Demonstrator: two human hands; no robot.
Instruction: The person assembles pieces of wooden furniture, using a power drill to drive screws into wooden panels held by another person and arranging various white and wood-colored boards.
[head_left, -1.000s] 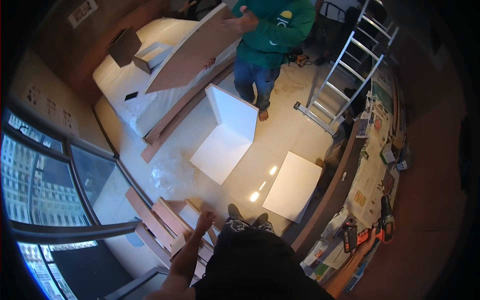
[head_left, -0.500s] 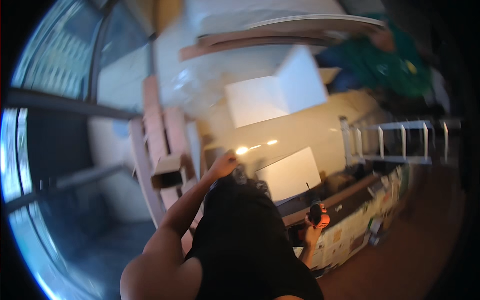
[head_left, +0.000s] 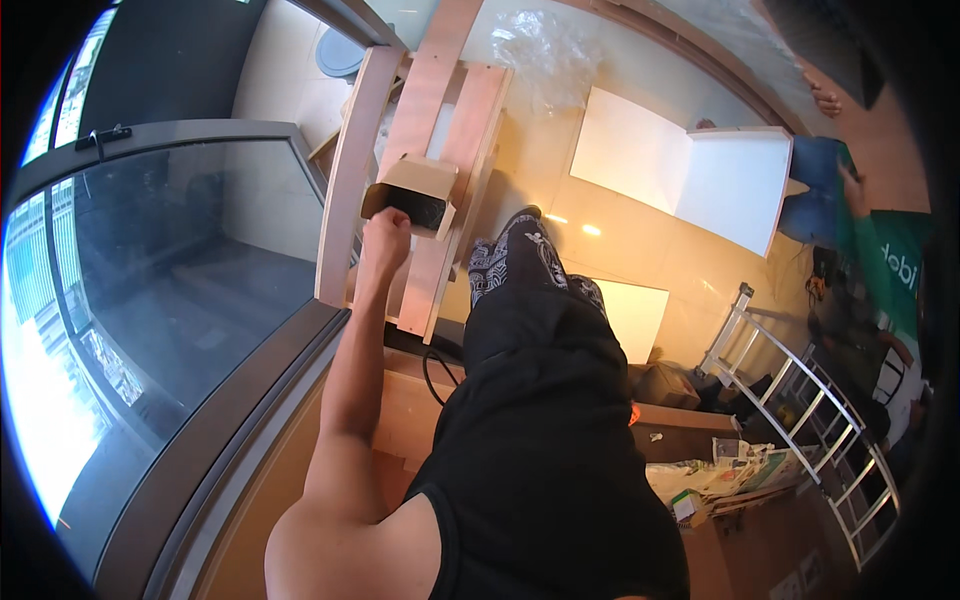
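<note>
My left hand (head_left: 388,226) reaches out at the near edge of a small open cardboard box (head_left: 424,176), its fingers curled together. Whatever they may hold is too small to make out. Dark contents (head_left: 420,207) show inside the box. It rests on a slatted frame of pinkish wooden planks (head_left: 480,100). My right hand is hidden behind my body. A sliver of the orange drill (head_left: 635,412) peeks out at my right side.
A glass door (head_left: 200,220) stands at left. White panels (head_left: 730,190) joined at an angle lie ahead, near a person in green (head_left: 895,255). Another pale panel (head_left: 635,315) is beside my legs. An aluminium ladder (head_left: 800,400) leans at right. Plastic sheeting (head_left: 545,50) lies farther off.
My view has swung left, toward the planks. My left hand has moved to the box's opening. My right hand and most of the drill have gone out of sight.
</note>
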